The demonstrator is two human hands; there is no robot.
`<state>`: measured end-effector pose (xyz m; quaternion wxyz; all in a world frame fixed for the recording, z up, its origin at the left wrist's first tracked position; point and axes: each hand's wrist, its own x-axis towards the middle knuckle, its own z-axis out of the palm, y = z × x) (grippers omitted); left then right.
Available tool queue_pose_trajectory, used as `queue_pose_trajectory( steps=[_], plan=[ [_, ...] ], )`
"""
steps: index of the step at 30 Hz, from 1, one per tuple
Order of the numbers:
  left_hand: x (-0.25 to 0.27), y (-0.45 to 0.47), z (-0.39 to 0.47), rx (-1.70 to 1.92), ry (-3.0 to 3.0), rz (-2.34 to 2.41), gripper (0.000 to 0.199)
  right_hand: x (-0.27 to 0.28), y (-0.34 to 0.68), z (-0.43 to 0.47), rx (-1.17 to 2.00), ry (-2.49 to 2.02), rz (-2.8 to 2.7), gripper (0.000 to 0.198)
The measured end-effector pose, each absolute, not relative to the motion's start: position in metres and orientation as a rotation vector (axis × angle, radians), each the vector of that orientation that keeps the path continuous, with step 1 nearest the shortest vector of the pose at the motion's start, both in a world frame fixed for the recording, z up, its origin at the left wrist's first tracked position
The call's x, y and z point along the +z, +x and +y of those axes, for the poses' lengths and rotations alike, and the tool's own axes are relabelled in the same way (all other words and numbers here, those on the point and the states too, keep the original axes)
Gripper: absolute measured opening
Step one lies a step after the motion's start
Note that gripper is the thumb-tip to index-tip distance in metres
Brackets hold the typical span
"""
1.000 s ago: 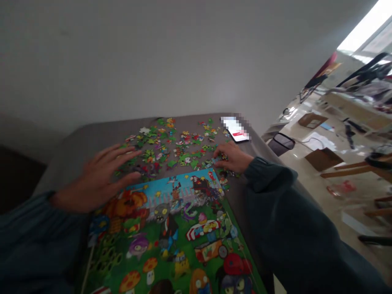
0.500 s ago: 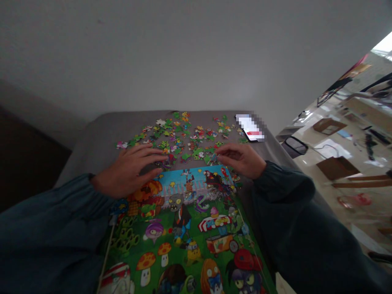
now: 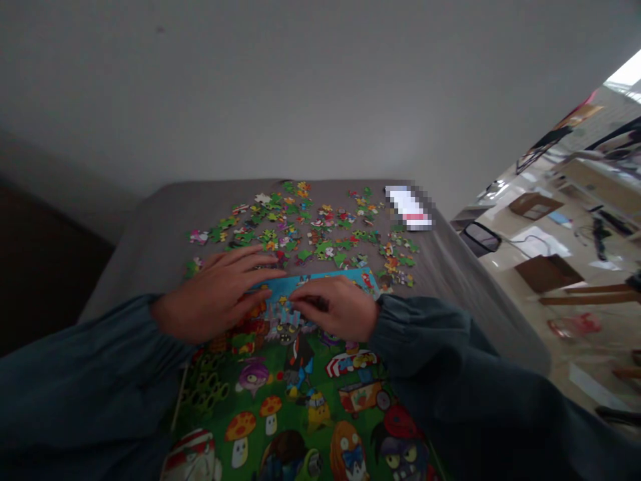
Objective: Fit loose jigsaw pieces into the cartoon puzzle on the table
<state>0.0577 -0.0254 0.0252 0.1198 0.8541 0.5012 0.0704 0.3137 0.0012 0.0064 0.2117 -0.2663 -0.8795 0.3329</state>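
Observation:
A colourful cartoon picture board [image 3: 320, 374] lies in front of me, showing a zombie, mushrooms and a blue sky strip along its far edge. My right hand [image 3: 340, 308] is over the sky part, its thumb and fingers pinched on a small pale-blue jigsaw piece [image 3: 291, 315], which the fingers partly cover. Over the board's far left corner, my left hand [image 3: 218, 290] rests palm down with fingers stretched apart, nothing seen in it. Just beyond both hands, loose jigsaw pieces [image 3: 325, 251] are scattered, mostly green.
The pieces lie on a grey cloth-covered surface [image 3: 150, 234] against a plain wall [image 3: 300, 93]. A phone [image 3: 408, 208] with a lit, partly blurred screen is at the far right. Beyond the right edge, cardboard boxes [image 3: 535, 206] and other items lie on a shiny floor.
My right hand has moved left and nearer, from the loose pieces to over the board's sky area. The left hand has shifted slightly right and remains spread.

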Motion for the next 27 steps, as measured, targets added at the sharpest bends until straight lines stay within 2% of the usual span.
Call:
queue_pose_trajectory(
  steps=[4,8,11,19,22,27],
  plan=[
    [0.028,0.063,-0.030,0.072,2.430,1.470,0.068,0.004,0.323,-0.005,0.710,-0.514,-2.530,0.028],
    [0.028,0.070,-0.035,-0.059,2.397,1.501,0.080,0.003,0.326,-0.007,0.559,-0.505,-2.630,0.051],
    [0.026,0.071,-0.035,-0.101,2.391,1.517,0.083,0.002,0.325,-0.008,0.540,-0.538,-2.629,0.051],
    [0.026,0.070,-0.033,-0.102,2.356,1.522,0.082,-0.001,0.319,-0.017,0.714,-0.578,-2.552,0.034],
    [0.026,0.070,-0.033,-0.111,2.345,1.523,0.083,-0.002,0.317,-0.020,0.842,-0.647,-2.457,0.039],
    [0.023,0.067,-0.034,-0.040,2.355,1.509,0.082,-0.003,0.315,-0.021,1.069,-0.737,-2.263,0.058]
  ],
)
